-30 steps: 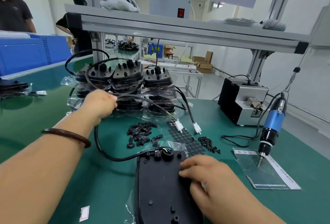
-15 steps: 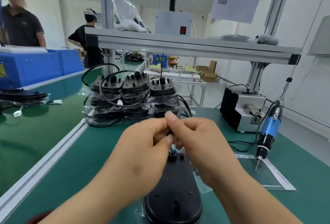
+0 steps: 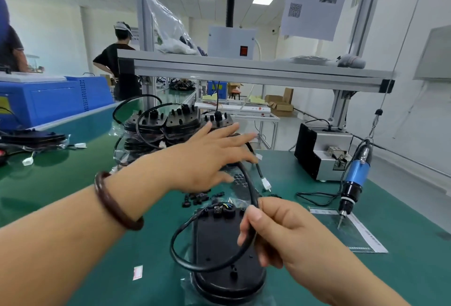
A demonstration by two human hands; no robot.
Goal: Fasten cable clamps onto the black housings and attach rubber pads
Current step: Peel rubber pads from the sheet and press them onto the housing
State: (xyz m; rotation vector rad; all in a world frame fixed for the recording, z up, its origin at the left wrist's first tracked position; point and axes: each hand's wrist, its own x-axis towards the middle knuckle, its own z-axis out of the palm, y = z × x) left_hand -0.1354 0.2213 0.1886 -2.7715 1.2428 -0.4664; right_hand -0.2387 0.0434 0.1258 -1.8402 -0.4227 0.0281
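Head view: left hand (image 3: pixel 207 157) now reaches away, right hand (image 3: pixel 280 230) holds cable (image 3: pixel 251 186)

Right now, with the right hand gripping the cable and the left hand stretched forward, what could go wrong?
1. The right hand grips the black cable, which runs into the top end of the black housing. A hard pull might drag the housing across the plastic bag under it.
2. The open left hand reaches out above the loose cable clamps. A low sweep of the hand or wrist might scatter them.
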